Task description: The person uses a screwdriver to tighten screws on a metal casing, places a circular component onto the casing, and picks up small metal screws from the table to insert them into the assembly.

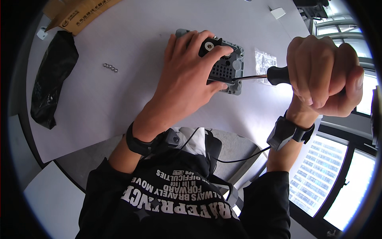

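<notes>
A black bag (55, 79) lies at the left of a pale table (131, 91), its surface markings too faint to make out, below a brown carton (97, 10) printed with a dark logo and lines of characters. A short row of small metal pieces (110, 68) rests to their right. At center, a person's left hand (187, 73) spreads over a gray case (238, 65) on the table, fingers curled across its far side and thumb pressed along its near edge, a firm but wide hold. Below, white lettering, upside down from this angle, crosses a black shirt (171, 191). A screwdriver (277, 75) runs in from the right, its tip at the case beside a dark grille (222, 71); whether it sits in a screw cannot be told. Behind the shaft lies a clear packet (264, 60). At right, the right hand (324, 73) is raised, fingers closed tightly around the screwdriver's black handle.
</notes>
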`<state>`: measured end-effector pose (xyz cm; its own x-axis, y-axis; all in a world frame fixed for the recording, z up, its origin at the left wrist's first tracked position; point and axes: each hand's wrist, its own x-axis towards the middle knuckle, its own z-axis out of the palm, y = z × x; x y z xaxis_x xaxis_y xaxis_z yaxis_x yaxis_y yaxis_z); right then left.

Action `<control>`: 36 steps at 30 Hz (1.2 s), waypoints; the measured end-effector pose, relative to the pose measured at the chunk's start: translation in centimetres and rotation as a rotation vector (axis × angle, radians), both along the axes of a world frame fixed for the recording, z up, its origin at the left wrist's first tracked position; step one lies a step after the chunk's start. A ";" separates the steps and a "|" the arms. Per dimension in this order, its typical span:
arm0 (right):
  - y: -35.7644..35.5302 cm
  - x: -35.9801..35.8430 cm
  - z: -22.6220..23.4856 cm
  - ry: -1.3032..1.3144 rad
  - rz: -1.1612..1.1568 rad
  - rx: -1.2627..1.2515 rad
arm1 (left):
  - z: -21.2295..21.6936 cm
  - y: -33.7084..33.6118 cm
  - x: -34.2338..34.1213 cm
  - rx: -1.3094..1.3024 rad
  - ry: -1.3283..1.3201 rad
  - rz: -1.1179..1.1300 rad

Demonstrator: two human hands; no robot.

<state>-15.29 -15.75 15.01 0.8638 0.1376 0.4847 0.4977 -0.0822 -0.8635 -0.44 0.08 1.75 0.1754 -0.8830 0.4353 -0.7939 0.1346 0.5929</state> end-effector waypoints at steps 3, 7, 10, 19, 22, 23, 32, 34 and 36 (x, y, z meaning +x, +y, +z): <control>1.2 -0.1 -0.1 0.005 -0.103 0.101 | -0.1 0.1 0.0 0.001 0.013 0.010; 1.9 -0.7 -0.4 -0.019 -0.173 0.100 | -0.2 -0.1 0.0 -0.007 0.004 0.002; 2.5 -0.6 -0.4 -0.041 -0.222 0.106 | -0.3 -0.1 -0.2 -0.008 -0.002 0.006; 5.0 -0.1 -0.3 -0.106 -0.596 0.030 | -0.4 -0.1 -0.3 -0.022 0.013 0.012; 5.2 0.0 -0.5 -0.128 -0.641 0.037 | -0.5 -0.1 -0.2 -0.019 0.022 0.007; 5.3 0.1 -0.5 -0.138 -0.653 0.051 | -0.5 -0.1 -0.2 -0.019 0.022 0.006; 7.2 1.0 -0.8 -0.196 -0.935 0.057 | -0.6 -0.1 -0.2 -0.039 -0.004 0.029; 6.7 1.0 -0.8 -0.187 -0.896 0.071 | -0.6 -0.1 -0.2 -0.032 -0.005 0.027; 5.9 1.4 -0.6 -0.177 -0.819 0.114 | -0.4 -0.1 -0.2 -0.036 -0.011 0.026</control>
